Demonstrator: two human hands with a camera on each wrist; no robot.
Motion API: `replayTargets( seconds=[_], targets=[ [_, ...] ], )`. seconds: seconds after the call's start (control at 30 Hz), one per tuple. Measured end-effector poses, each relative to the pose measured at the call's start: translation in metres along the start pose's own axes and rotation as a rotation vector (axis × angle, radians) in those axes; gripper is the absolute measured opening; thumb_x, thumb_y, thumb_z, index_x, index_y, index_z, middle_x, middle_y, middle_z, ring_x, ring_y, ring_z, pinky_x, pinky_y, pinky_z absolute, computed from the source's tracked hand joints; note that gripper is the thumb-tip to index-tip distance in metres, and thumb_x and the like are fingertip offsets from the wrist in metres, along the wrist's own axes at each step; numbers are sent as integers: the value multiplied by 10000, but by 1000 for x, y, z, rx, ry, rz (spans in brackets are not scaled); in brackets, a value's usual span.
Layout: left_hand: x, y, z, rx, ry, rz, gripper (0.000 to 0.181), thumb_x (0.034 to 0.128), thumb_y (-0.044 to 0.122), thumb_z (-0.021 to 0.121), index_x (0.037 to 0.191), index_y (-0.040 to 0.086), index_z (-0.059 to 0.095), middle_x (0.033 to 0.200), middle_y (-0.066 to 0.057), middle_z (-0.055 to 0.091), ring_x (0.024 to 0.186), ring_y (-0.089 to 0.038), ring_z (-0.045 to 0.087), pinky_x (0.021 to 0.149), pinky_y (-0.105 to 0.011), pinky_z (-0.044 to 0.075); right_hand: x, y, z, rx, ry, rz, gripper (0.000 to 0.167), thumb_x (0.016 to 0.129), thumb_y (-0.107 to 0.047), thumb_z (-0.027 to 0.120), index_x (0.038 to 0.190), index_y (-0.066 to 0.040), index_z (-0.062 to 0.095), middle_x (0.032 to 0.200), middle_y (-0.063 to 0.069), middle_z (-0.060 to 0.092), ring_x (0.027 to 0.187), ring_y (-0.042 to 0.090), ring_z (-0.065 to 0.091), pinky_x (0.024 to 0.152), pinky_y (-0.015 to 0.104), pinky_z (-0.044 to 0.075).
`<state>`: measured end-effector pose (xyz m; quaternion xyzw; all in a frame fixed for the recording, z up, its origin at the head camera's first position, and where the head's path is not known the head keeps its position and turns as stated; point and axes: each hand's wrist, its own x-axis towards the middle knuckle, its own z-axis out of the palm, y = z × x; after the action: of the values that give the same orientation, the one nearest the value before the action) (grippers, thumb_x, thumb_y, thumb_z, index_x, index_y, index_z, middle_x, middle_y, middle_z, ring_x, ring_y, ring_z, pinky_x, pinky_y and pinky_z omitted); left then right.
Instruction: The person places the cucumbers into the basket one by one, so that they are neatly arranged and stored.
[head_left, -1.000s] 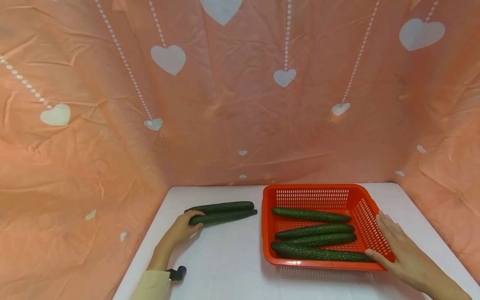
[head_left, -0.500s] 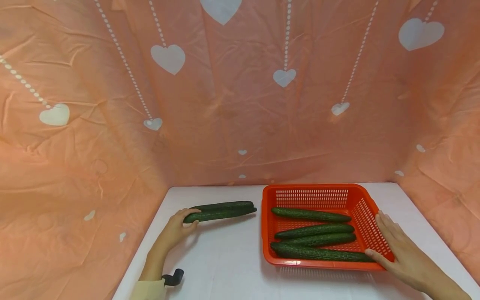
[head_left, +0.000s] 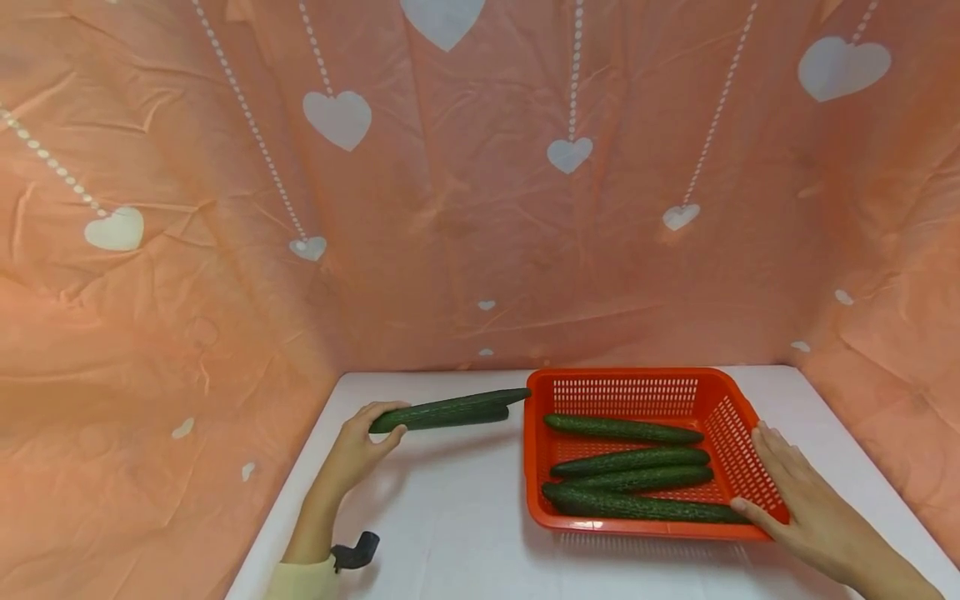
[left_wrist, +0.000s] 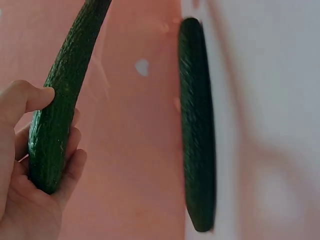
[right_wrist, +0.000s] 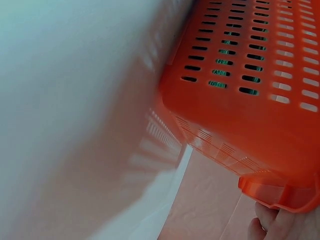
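In the head view my left hand (head_left: pixel 348 454) grips a long dark green cucumber (head_left: pixel 442 410) by its near end, raised off the table and tilted up to the right. The left wrist view shows my thumb and fingers wrapped round this cucumber (left_wrist: pixel 65 95). A second cucumber (left_wrist: pixel 197 125) lies on the table apart from the hand; from the head it is partly hidden behind the held one. My right hand (head_left: pixel 806 508) rests on the right rim of a red plastic basket (head_left: pixel 637 527), fingers straight along the outside and thumb at the front corner. Several cucumbers (head_left: pixel 622 429) lie inside it.
A white table (head_left: pixel 450 517) carries everything. Orange cloth (head_left: pixel 450 250) with white hearts hangs behind and at both sides. A black wrist device (head_left: pixel 358 552) sits on my left wrist. Slotted basket walls (right_wrist: pixel 235 55) show in the right wrist view.
My left hand has closed round one of the two cucumbers on the table and lifted it, its far end swinging up toward the basket. The right hand and basket have stayed put.
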<state>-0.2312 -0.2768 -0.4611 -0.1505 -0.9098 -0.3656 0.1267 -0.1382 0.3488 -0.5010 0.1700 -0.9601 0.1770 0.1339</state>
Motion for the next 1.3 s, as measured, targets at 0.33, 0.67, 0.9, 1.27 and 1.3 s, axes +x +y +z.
replayTargets(
  seconds=[0.33, 0.67, 0.9, 1.27, 1.3],
  targets=[
    [9, 39, 16, -73, -11, 23, 380, 967, 93, 814, 1334, 157, 741, 1320, -79, 718, 1274, -332, 646, 1055, -580, 528, 1, 0, 0, -3, 29, -26, 1066, 966, -374, 796, 1713, -21, 122, 1790, 188, 87, 1618, 34, -128, 1182, 86, -140],
    [21, 72, 51, -86, -73, 145, 360, 960, 101, 823, 1311, 130, 750, 1275, -25, 736, 1252, -278, 647, 1067, -548, 530, 3, 0, 0, -16, 56, -57, 1075, 949, -368, 813, 1700, 15, 146, 1789, 190, 93, 1588, -38, -146, 1207, 101, -123],
    [24, 94, 75, -101, -149, 164, 319, 975, 133, 803, 1291, 142, 753, 1269, -23, 735, 1230, -268, 635, 1088, -564, 507, 0, 1, 0, -2, 44, -37, 1069, 957, -368, 806, 1706, -1, 137, 1790, 190, 86, 1596, -20, -141, 1180, 78, -126],
    [28, 127, 110, -97, -256, 178, 324, 1013, 153, 758, 1334, 128, 724, 1270, -43, 706, 1199, -232, 596, 1078, -504, 528, 0, 1, 0, 26, -4, 9, 1056, 991, -369, 767, 1717, -34, 78, 1787, 216, 55, 1650, 170, -115, 1126, 77, -157],
    [29, 130, 114, -96, -264, 185, 326, 1016, 153, 755, 1339, 125, 721, 1276, -37, 709, 1205, -226, 598, 1094, -492, 522, 0, 1, 0, 26, -4, 8, 1053, 991, -368, 766, 1716, -31, 81, 1786, 217, 57, 1651, 171, -113, 1129, 78, -159]
  ],
)
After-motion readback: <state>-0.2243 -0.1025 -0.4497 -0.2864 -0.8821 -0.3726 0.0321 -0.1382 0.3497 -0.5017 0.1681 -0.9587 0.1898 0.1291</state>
